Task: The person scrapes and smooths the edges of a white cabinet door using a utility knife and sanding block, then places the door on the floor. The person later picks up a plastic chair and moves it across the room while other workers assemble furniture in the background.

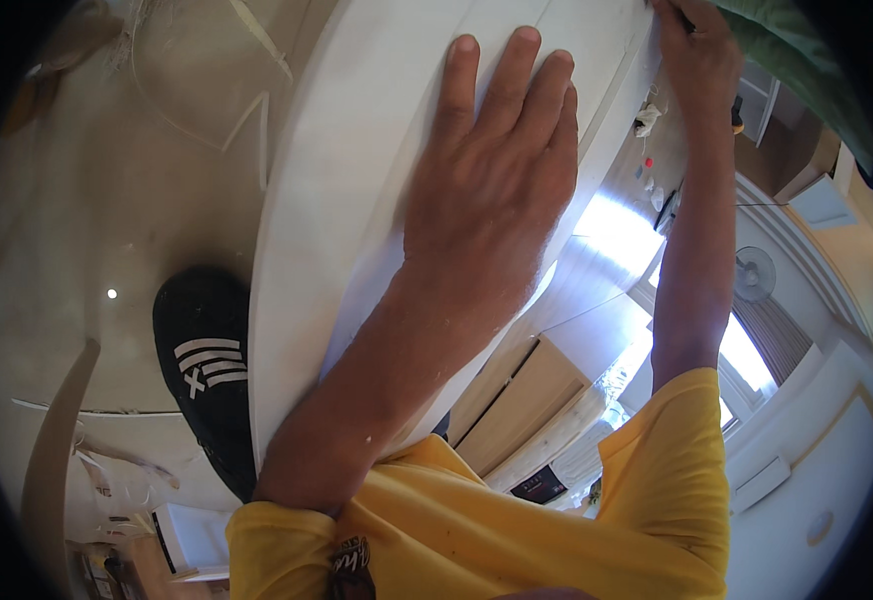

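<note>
Palm down, the left hand [492, 190] lies flat and relaxed on a long white panel [357, 130], fingers stretched toward its upper end, grasping nothing; the forearm slants up across the panel from the lower left. The right arm reaches up along the panel's right side, and the right hand [702, 65] bends at the upper right edge; whether it grips there, I cannot tell. Beside the left edge, a black shoe [195, 318] bears pale stripes. A yellow shirt [457, 520] carries a partly visible dark chest print with lettering.
</note>
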### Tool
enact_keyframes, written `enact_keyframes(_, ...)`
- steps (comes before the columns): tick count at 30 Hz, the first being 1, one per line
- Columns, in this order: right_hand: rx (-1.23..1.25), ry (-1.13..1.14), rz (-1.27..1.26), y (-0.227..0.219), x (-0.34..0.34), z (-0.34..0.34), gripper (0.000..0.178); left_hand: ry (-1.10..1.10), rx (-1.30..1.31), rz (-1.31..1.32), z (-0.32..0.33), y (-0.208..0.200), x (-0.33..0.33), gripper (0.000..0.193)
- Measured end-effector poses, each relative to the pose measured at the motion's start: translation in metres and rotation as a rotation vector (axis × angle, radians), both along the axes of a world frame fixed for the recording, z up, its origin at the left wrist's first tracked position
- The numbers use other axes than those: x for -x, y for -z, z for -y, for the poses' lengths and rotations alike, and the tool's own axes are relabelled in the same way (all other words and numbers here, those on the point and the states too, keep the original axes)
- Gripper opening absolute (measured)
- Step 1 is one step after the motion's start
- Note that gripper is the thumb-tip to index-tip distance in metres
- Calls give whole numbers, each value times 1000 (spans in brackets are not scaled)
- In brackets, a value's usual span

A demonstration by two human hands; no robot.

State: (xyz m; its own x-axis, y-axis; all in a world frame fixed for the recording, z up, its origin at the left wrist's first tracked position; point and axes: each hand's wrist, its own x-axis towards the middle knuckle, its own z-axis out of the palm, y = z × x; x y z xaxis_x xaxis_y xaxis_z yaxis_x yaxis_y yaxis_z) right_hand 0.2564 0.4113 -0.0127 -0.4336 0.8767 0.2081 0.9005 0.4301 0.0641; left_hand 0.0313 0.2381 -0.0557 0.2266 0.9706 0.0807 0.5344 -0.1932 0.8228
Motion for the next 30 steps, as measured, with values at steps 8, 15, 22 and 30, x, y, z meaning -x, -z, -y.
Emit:
enact_keyframes(8, 119, -48, 59, -11, 31, 97, 15, -6, -19, -1, -3, 3, -1, 85)
enact_keyframes(15, 85, -7, -1, -5, 30, 101, 11, 18, -10, -5, -2, 2, 0, 64)
enact_keyframes(22, -4, -4, -14, 2, -5, 1, 13, 1, 11, -11, -1, 1, 0, 88)
enact_keyframes(30, 167, -14, 160, -18, 53, 136, 19, 67, -66, -9, -10, -7, 19, 48)
